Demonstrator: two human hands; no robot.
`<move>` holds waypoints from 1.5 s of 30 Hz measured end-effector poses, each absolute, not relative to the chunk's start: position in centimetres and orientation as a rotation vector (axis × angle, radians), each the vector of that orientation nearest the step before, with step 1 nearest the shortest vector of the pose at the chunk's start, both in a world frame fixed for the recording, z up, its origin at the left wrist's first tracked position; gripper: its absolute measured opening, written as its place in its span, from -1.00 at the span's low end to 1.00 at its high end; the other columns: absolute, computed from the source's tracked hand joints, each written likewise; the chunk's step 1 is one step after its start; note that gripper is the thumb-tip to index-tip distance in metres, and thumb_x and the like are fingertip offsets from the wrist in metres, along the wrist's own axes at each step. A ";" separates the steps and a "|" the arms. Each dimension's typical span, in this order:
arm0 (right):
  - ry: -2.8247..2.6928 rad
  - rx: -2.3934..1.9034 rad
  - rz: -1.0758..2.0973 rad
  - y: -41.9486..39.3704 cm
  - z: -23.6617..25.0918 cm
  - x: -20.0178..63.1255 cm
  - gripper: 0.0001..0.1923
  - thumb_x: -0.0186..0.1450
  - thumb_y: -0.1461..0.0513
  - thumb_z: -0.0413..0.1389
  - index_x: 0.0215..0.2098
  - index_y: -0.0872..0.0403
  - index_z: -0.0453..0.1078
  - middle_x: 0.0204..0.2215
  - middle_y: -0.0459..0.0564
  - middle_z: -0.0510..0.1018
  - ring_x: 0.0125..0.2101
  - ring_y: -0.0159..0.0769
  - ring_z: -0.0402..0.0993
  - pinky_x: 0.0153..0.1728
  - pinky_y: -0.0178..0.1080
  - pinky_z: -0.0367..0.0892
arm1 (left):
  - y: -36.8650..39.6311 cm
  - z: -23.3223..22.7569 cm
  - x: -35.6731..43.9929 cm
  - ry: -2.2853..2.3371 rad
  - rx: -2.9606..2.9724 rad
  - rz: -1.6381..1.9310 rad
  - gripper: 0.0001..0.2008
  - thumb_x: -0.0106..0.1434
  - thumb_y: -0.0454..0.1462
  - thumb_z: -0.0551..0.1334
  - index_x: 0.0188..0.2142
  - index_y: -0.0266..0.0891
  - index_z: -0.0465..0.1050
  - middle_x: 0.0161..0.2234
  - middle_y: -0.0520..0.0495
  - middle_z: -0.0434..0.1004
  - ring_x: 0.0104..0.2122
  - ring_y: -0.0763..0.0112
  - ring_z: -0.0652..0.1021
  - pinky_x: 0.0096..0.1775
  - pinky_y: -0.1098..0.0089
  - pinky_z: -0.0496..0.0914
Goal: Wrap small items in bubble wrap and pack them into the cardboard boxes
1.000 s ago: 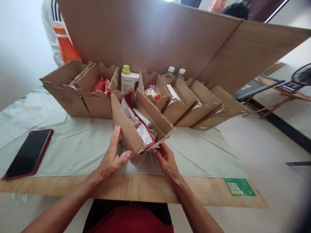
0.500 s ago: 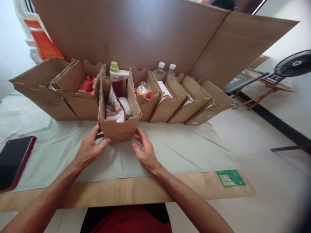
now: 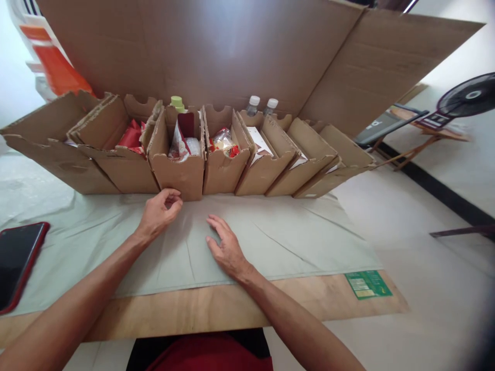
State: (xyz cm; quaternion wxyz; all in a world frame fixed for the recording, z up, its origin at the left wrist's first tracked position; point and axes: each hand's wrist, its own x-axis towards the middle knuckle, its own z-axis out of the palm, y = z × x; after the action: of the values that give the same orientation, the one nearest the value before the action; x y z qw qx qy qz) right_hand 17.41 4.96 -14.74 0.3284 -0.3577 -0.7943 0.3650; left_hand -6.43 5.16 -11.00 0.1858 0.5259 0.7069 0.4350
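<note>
A row of open cardboard boxes is seen standing on a pale green cloth (image 3: 294, 242) that covers a wooden table (image 3: 185, 309). The box (image 3: 181, 172) nearest the hands stands third from the left in that row, pressed between its neighbours, with printed packets (image 3: 181, 147) standing upright inside it. The left hand (image 3: 158, 214) is held just in front of the near face of this box, its fingers curled loosely together and empty; whether the fingertips touch the cardboard cannot be told. The right hand (image 3: 226, 247) is laid flat on the cloth, nearer than the box and a little to its right, with the fingers spread and nothing held.

A red packet (image 3: 131, 136) is seen in the box to the left, and a clear bag with red bits (image 3: 224, 141) in the box to the right. A green bottle cap (image 3: 177, 101) shows behind the row, and two clear bottles with white caps (image 3: 261, 105) further right. A large cardboard sheet (image 3: 232, 51) is propped up at the far side. A phone in a red case (image 3: 15, 263) lies at the near left on the cloth, and a green card (image 3: 367, 284) at the near right on the table. A fan (image 3: 467, 98) is visible at the far right.
</note>
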 end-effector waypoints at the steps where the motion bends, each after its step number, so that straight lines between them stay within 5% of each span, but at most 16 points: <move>1: -2.082 -0.939 0.950 5.0 -14.7 17.4 -0.47 0.34 0.30 0.09 0.27 0.06 0.41 0.32 0.18 0.45 0.32 -0.10 0.37 0.37 0.04 0.31 | 6.1 -11.3 -6.8 1.989 1.503 1.210 -0.60 0.16 -0.04 0.19 -0.12 -0.22 0.54 -0.30 -0.13 0.66 -0.29 0.24 0.61 -0.25 0.29 0.48; 5: -2.115 -0.930 0.912 4.9 -14.6 17.5 -0.47 0.33 0.31 0.10 0.27 0.05 0.40 0.31 0.17 0.46 0.31 -0.10 0.38 0.37 0.05 0.30 | 7.8 -13.0 -7.4 1.990 1.612 1.134 -0.60 0.18 -0.14 0.14 -0.06 -0.25 0.54 -0.23 -0.18 0.67 -0.26 0.19 0.60 -0.14 0.17 0.52; 10: -2.141 -0.896 0.868 5.1 -14.6 17.7 -0.53 0.34 0.32 0.09 0.20 0.03 0.45 0.26 0.16 0.52 0.26 -0.10 0.44 0.33 0.06 0.35 | 2.8 -14.0 -5.5 1.873 1.882 0.992 -0.62 0.18 -0.19 0.22 -0.05 -0.24 0.62 0.14 -0.32 0.59 0.19 -0.11 0.51 0.26 -0.18 0.33; 16: -2.205 -0.746 0.899 5.7 -10.3 14.9 -0.61 0.40 0.31 0.04 0.16 0.04 0.46 0.06 0.12 0.64 0.01 -0.21 0.60 0.10 -0.10 0.51 | -7.5 -14.5 -2.7 1.671 2.154 0.823 -0.55 0.31 -0.28 0.22 0.19 -0.13 0.52 0.36 -0.24 0.40 0.39 -0.08 0.35 0.35 -0.27 0.22; 19: -2.250 -0.655 0.894 6.8 -5.7 10.0 -0.46 0.42 0.29 0.02 0.36 0.03 0.28 -0.05 0.02 0.66 -0.30 -0.34 0.58 -0.11 -0.21 0.53 | -10.2 -14.5 -2.0 1.609 2.083 0.959 -0.62 0.32 -0.30 0.24 0.12 -0.10 0.53 0.26 -0.19 0.54 0.32 0.01 0.45 0.34 -0.19 0.29; 23: -2.344 -0.760 0.789 10.1 -0.6 1.8 -0.26 0.39 0.29 0.05 0.51 0.01 0.04 -0.23 -0.06 0.70 -0.30 -0.23 0.57 -0.02 -0.12 0.48 | -11.1 -13.5 -1.7 1.538 1.829 1.285 -0.70 0.32 -0.34 0.23 0.02 -0.13 0.54 -0.16 -0.08 0.75 -0.04 0.22 0.69 0.11 0.12 0.56; 26: -2.367 -0.936 0.795 12.5 0.8 -2.7 -0.48 0.37 0.29 0.09 0.29 0.05 0.38 -0.36 -0.03 0.69 -0.29 -0.16 0.61 -0.05 -0.13 0.47 | -11.3 -13.0 -1.5 1.515 1.655 1.475 -0.73 0.33 -0.36 0.23 -0.01 -0.13 0.55 -0.31 0.00 0.71 -0.28 0.36 0.69 -0.19 0.38 0.60; 29: -2.335 -0.965 0.837 12.8 0.6 -3.9 -0.75 0.42 0.31 0.02 -0.14 0.04 0.55 -0.45 -0.06 0.66 -0.35 -0.23 0.64 -0.19 -0.26 0.46 | -11.9 -13.8 -1.7 1.635 1.480 1.664 -0.78 0.35 -0.34 0.23 -0.05 -0.14 0.58 -0.25 -0.06 0.71 -0.26 0.36 0.70 -0.21 0.42 0.60; 34: -2.305 -0.773 0.983 7.2 0.1 1.1 -0.80 0.40 0.32 0.06 -0.29 0.03 0.52 -0.51 -0.15 0.64 -0.44 -0.33 0.62 -0.32 -0.34 0.43 | -13.6 -15.9 -4.4 1.945 0.973 1.931 -0.68 0.39 -0.18 0.28 0.09 -0.17 0.53 0.03 -0.21 0.65 -0.13 0.27 0.67 -0.08 0.30 0.60; 41: -2.181 -0.720 1.205 2.9 1.6 15.6 -0.86 0.37 0.25 0.15 -0.22 0.04 0.58 -0.44 -0.06 0.69 -0.48 -0.33 0.62 -0.36 -0.29 0.53 | -15.3 -14.3 -7.3 1.989 0.882 2.016 -0.34 0.34 -0.11 0.35 0.38 0.00 0.23 0.33 -0.25 0.37 0.24 0.04 0.50 0.13 0.10 0.51; 43: -2.021 -0.807 1.184 4.0 1.5 19.3 -0.85 0.36 0.17 0.24 -0.12 0.00 0.58 -0.36 -0.04 0.71 -0.39 -0.28 0.67 -0.30 -0.26 0.57 | -15.3 -13.4 -6.8 1.954 0.982 2.016 -0.25 0.32 -0.10 0.37 0.43 0.03 0.15 0.38 -0.26 0.31 0.30 -0.01 0.45 0.20 0.02 0.46; 45: -1.861 -0.836 1.196 4.8 0.6 22.4 -0.54 0.32 0.05 0.33 0.16 -0.10 0.48 -0.15 -0.01 0.73 -0.23 -0.22 0.71 -0.21 -0.21 0.61 | -15.1 -12.8 -6.0 1.888 1.075 2.019 -0.18 0.30 -0.11 0.38 0.46 0.06 0.08 0.41 -0.25 0.25 0.34 -0.03 0.40 0.27 -0.04 0.38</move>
State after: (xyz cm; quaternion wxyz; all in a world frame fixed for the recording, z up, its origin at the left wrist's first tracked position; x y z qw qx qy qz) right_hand 22.45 4.84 0.62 0.3787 -0.3271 -0.7284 0.4680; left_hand -6.04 -15.13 -12.79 0.0877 0.3611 0.6343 0.6780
